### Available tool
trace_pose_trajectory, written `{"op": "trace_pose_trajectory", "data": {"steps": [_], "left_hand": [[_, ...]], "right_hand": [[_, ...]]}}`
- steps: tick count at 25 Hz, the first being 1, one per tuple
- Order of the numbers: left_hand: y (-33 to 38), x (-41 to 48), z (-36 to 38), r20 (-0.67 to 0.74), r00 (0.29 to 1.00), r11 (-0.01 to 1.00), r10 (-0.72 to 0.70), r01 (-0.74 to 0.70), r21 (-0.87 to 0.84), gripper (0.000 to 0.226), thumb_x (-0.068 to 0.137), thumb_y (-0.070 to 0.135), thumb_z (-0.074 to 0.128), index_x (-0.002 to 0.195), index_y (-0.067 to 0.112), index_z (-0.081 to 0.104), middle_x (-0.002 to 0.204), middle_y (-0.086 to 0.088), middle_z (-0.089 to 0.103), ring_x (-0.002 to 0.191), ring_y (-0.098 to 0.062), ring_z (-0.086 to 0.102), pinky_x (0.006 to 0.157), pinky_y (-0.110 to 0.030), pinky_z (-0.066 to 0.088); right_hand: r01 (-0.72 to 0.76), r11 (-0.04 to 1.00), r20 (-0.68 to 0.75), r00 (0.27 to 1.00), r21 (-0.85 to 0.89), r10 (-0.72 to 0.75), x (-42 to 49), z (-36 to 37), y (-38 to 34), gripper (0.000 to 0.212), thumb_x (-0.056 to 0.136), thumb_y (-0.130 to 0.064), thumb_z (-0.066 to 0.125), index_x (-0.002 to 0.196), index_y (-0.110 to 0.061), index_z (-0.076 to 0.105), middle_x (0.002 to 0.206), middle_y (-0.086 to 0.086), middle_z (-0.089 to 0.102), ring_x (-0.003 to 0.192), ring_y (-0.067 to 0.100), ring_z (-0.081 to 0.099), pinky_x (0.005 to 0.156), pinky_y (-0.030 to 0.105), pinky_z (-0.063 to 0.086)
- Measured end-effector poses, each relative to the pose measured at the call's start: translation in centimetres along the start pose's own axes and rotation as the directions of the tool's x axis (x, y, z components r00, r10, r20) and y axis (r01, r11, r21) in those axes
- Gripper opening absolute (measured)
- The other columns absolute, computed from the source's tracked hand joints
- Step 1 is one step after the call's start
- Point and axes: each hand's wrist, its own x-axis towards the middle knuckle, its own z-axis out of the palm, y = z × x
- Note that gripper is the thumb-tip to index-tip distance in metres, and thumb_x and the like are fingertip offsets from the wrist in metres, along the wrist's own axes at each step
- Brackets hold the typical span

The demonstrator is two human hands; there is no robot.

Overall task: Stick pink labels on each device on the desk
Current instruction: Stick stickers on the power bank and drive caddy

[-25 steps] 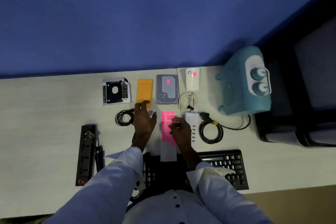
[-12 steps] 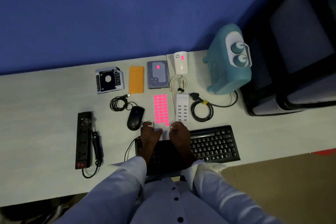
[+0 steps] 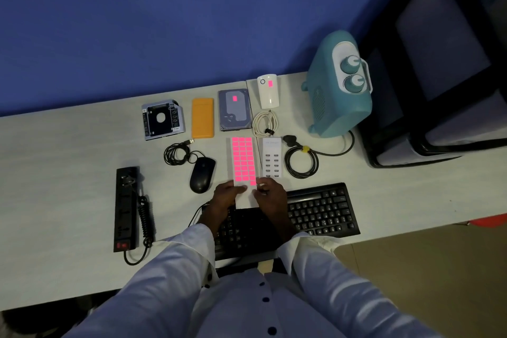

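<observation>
A white sheet of pink labels [image 3: 242, 159] lies on the desk between the black mouse [image 3: 202, 174] and the white USB hub [image 3: 271, 158]. My left hand [image 3: 226, 196] presses its fingertips on the sheet's near end. My right hand [image 3: 270, 193] pinches a pink label [image 3: 253, 183] at the sheet's lower right corner. One pink label is stuck on the hard drive [image 3: 235, 114] and another on the white device [image 3: 268, 91]. The orange device [image 3: 202, 121], drive caddy [image 3: 162, 120] and black power strip [image 3: 126, 207] show no label.
A black keyboard [image 3: 321, 208] lies under my wrists. A teal heater [image 3: 338, 88] stands at the back right, its black cable [image 3: 301, 163] coiled beside the hub. A white cable [image 3: 264, 123] and a black mouse cable [image 3: 177, 153] lie coiled mid-desk. A black chair [image 3: 439, 77] stands to the right.
My left hand drew back from beside the orange device to the sheet's near end, uncovering the mouse. My right hand slid down the sheet to its lower corner. The view shifted.
</observation>
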Motion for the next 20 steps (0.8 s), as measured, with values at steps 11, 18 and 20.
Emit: {"op": "trace_pose_trajectory", "data": {"steps": [11, 18, 20], "left_hand": [[0.2, -0.5, 0.2, 0.01, 0.999, 0.998, -0.043, 0.043, -0.037, 0.037, 0.083, 0.01, 0.072, 0.12, 0.007, 0.067, 0.111, -0.017, 0.071, 0.103, -0.034, 0.067, 0.094, -0.045, 0.053], [0.3, -0.9, 0.2, 0.009, 1.0, 0.999, -0.018, 0.019, -0.038, 0.036, 0.081, 0.007, 0.072, 0.117, 0.003, 0.068, 0.108, -0.02, 0.071, 0.102, -0.036, 0.067, 0.095, -0.046, 0.053], [0.3, -1.0, 0.2, 0.004, 1.0, 0.999, -0.015, 0.016, -0.037, 0.036, 0.08, 0.006, 0.072, 0.115, 0.002, 0.068, 0.108, -0.02, 0.071, 0.103, -0.037, 0.067, 0.096, -0.046, 0.052]], "right_hand": [[0.009, 0.999, 0.005, 1.0, 0.053, -0.01, 0.0, 0.1, -0.8, 0.028, 0.08, -0.006, 0.073, 0.107, -0.012, 0.069, 0.106, 0.004, 0.074, 0.088, 0.015, 0.067, 0.086, 0.025, 0.052], [0.019, 0.995, -0.033, 0.999, 0.093, -0.016, 0.2, 0.3, -0.9, 0.022, 0.078, -0.017, 0.079, 0.098, -0.016, 0.071, 0.093, -0.002, 0.074, 0.077, 0.008, 0.065, 0.076, 0.02, 0.052], [0.022, 0.996, -0.041, 0.999, 0.092, -0.018, 0.3, 0.3, -1.0, 0.023, 0.077, -0.023, 0.081, 0.097, -0.017, 0.072, 0.089, -0.004, 0.073, 0.076, 0.008, 0.065, 0.074, 0.019, 0.052]]}}
